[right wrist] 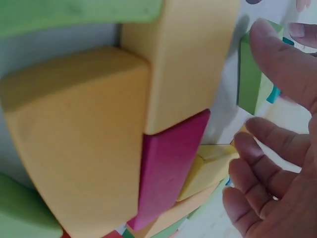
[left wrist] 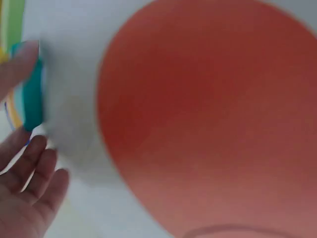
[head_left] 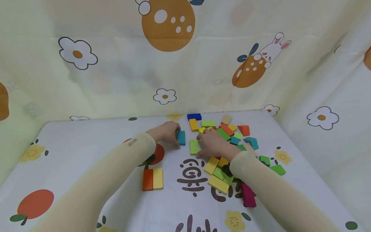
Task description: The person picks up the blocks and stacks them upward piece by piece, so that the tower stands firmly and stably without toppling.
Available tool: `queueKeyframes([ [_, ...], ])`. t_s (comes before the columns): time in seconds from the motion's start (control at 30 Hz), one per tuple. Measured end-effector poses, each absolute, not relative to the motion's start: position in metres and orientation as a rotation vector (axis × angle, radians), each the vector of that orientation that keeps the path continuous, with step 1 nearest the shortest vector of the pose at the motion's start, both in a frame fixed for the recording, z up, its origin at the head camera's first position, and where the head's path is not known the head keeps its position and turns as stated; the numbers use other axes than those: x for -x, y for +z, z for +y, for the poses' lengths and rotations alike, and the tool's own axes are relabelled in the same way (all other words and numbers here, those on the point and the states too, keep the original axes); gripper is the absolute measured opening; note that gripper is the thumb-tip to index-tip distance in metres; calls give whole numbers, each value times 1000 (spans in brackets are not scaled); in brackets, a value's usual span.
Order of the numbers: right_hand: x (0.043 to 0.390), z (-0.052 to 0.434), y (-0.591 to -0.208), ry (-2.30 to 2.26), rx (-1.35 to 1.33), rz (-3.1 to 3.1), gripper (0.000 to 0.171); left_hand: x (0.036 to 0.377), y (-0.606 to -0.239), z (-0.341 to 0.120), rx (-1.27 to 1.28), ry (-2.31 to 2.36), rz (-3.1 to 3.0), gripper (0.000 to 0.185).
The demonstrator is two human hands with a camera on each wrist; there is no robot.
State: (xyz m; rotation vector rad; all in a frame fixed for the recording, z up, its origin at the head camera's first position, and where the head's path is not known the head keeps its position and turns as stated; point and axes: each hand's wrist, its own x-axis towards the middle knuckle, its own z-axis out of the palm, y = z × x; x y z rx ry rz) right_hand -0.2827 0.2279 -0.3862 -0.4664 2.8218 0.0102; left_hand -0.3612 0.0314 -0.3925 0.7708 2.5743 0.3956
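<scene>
My left hand [head_left: 168, 132] holds a teal rectangular block [head_left: 181, 138] by its ends, thumb at one end and index finger at the other; the left wrist view also shows this block [left wrist: 33, 96]. Just right of it lies a light green block [head_left: 194, 147] on the cloth. Beside that green block is my right hand [head_left: 213, 143], thumb and index finger near its two ends. In the right wrist view the thumb overlaps the green block [right wrist: 251, 74], and the other fingers are loosely bent. Whether they touch it is hard to tell.
A pile of coloured blocks [head_left: 223, 174] lies around and under the right forearm. An orange-red block [head_left: 147, 179] and a pale yellow block [head_left: 158, 178] lie side by side near the left forearm. Blue [head_left: 194, 116] and orange [head_left: 193, 125] blocks lie farther back. A patterned curtain [head_left: 121, 80] hangs behind.
</scene>
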Motion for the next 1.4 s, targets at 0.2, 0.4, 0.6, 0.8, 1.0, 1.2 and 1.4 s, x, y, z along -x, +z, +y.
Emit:
queueKeyframes([
  [0.2,280,218,-386,-1,509,2801,67,347,-392,11,-726,389,2610,58],
  [0.4,269,195,-390,-67,559,2735,69,327,-389,-45,-655,409,2618,55],
  [0.6,246,166,-397,-167,640,2688,71,284,-400,-113,-671,444,2650,57],
  [0.8,223,156,-400,-244,691,2707,70,232,-402,-137,-669,475,2684,63],
  [1.0,215,149,-403,-281,689,2719,70,214,-401,-132,-682,510,2683,63],
  [1.2,213,149,-404,-291,704,2732,70,215,-405,-128,-678,505,2697,63],
  [1.4,213,149,-405,-308,712,2737,70,217,-406,-129,-702,543,2692,63],
])
